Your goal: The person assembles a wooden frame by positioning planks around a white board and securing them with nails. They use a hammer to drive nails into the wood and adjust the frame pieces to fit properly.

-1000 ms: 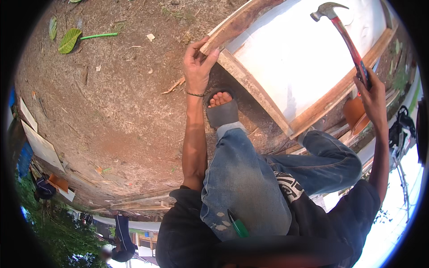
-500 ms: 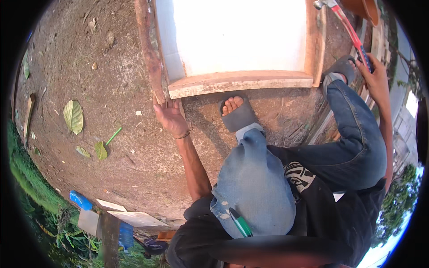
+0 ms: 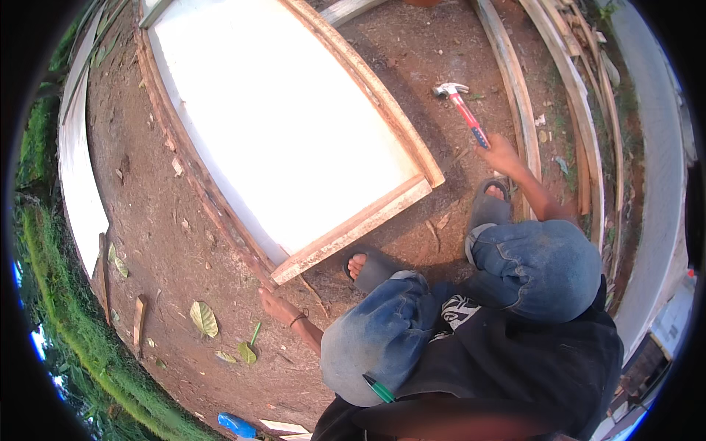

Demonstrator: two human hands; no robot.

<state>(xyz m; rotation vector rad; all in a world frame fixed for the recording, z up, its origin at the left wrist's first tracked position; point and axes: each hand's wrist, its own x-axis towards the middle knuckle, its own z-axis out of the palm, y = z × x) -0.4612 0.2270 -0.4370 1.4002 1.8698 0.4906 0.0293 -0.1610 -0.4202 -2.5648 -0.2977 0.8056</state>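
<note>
My right hand (image 3: 501,155) is wrapped round the dark grip of a claw hammer (image 3: 465,112) with a red handle. The hammer's metal head is raised over bare soil, right of a wooden frame (image 3: 353,230) that surrounds a bright white panel (image 3: 287,125). At the frame's near left corner is my left hand (image 3: 277,306), its fingers bunched just below the end of a rough, bark-edged board (image 3: 202,192). What those fingers hold, if anything, I cannot make out. A green and black marker (image 3: 379,388) lies against my left thigh.
Long timber pieces (image 3: 515,95) lie along the right, beside a pale concrete edge (image 3: 654,147). To the left are a white board (image 3: 79,173), wood scraps (image 3: 140,323), dry leaves (image 3: 204,318) and a grassy strip (image 3: 73,316). My sandalled feet (image 3: 371,270) stand near the frame.
My view has turned and shows more of the frame. The hammer, still in my right hand, now appears closer to the frame's right side. My left hand's fingers have gone from spread to bunched.
</note>
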